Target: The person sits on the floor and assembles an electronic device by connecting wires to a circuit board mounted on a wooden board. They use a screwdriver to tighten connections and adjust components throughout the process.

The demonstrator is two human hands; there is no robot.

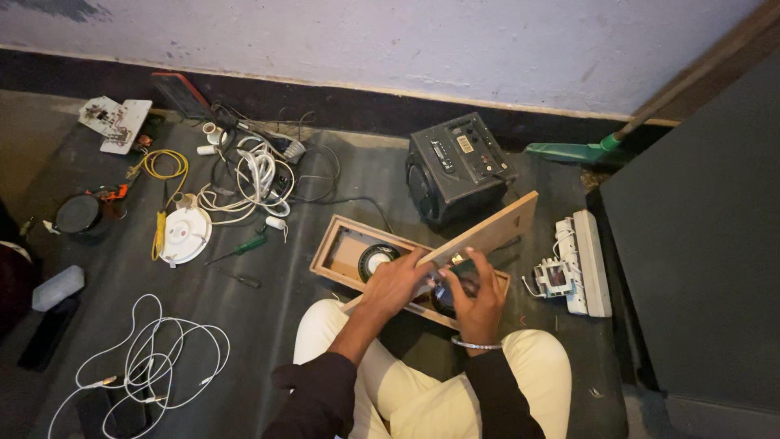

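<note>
Two hands tilt a plain wooden panel (pixel 487 232) above an open speaker box (pixel 341 248).

On the floor by the wall stands a black speaker box (pixel 457 167). Its top panel carries a small pale yellowish rectangular label (pixel 465 144), and beside it a narrow dark display strip (pixel 439 154). I see no packages and no signs.

The open speaker box (pixel 341 248) is pale brown wood, like the panel (pixel 487 232) above it; the amplifier (pixel 457 167) is black; the screwdriver (pixel 244 245) has a green handle; the coiled cable (pixel 150 358) is white; one wire loop (pixel 166 165) is yellow; the trousers (pixel 422 398) are cream.
</note>
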